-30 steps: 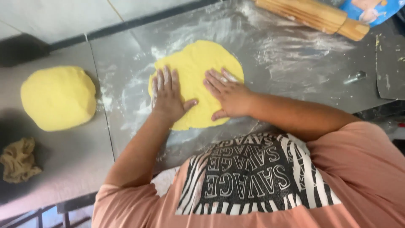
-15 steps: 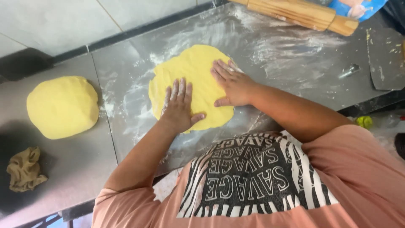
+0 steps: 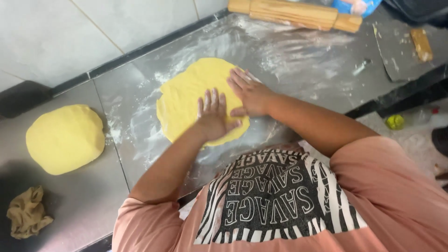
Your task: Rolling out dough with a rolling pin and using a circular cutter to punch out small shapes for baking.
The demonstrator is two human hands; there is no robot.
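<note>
Dough first: flattened round sheet of yellow dough (image 3: 191,95), lying flat on the floured steel tabletop (image 3: 298,65), a little up and left of the frame's middle. Pressed on from 5 o'clock by the left hand (image 3: 212,116), palm down, fingers spread and pointing toward 12 o'clock, grip wide and holding nothing. Touched at its 3 o'clock edge by the right hand (image 3: 249,93), also flat, fingers together and aimed toward 10 o'clock, grip wide, closing on nothing; thumb tip just beside the left hand's thumb. Both forearms bare, running back toward 5 o'clock into salmon-pink short sleeves (image 3: 396,196) around a black and white striped shirt panel.

Farther out at 9 o'clock, well apart from the sheet: thick rounded mound of yellow dough (image 3: 65,137), resting on the same tabletop past a seam line. Below that, near 8 o'clock at the frame's edge, crumpled tan cloth (image 3: 25,212). Up at 1 o'clock, near the wall, long wooden rolling pin (image 3: 294,13), lying roughly level. At 2 o'clock, small oblong tan piece (image 3: 421,44) on a dark flat surface. At 3 o'clock, off the tabletop, small yellow-green round object (image 3: 395,122), too blurred to tell more. Behind everything from 10 to 12 o'clock, pale tiled wall (image 3: 70,37).
</note>
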